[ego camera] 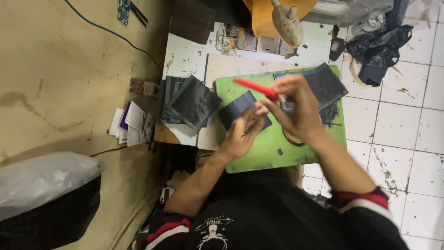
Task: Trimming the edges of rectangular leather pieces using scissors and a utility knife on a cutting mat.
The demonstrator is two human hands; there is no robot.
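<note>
My left hand rests over a dark square sheet on the green cutting mat, fingers pinched on its edge. Above the mat, my right hand grips a red-handled cutter that points up and left. A second stack of dark sheets lies at the mat's far right corner, with dark scraps beside it.
A fanned pile of dark square sheets sits left of the mat on a white board. White paper slips lie further left. A black plastic bag and a cream bottle stand beyond the mat. White floor tiles lie to the right.
</note>
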